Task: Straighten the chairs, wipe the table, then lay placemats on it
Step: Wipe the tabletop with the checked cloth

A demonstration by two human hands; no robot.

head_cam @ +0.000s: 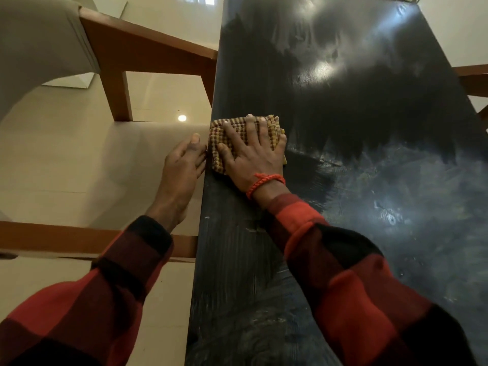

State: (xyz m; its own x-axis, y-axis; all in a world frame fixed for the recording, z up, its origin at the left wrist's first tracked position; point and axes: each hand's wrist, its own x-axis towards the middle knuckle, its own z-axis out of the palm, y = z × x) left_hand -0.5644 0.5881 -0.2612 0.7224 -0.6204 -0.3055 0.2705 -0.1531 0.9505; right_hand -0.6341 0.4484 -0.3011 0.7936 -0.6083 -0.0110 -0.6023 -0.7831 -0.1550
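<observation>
The dark table (343, 101) fills the right of the view, its glossy top streaked with wet smears and dull dusty patches, its long left edge running from the near end to the far one. Off that left edge stands a wooden chair (148, 48) with a pale upholstered back, its seat frame meeting the table edge near the far end. A second wooden rail (66, 237) reaches the table edge nearer the person; it may belong to another chair, though too little shows to be sure. Beneath them lies a shiny cream tiled floor (66, 159).

Both arms wear red-and-black checked sleeves. The right hand (250, 151), an orange thread bracelet (264, 182) round its wrist, lies flat on a folded yellow-brown woven cloth (219, 151), fingers straight and spread, pressing it to the tabletop. The cloth sits right at the table's left edge, about midway along it. The left hand (183, 159) hangs just off that same edge beside the cloth, fingers loosely curved and close together, thumb up, holding nothing.
</observation>
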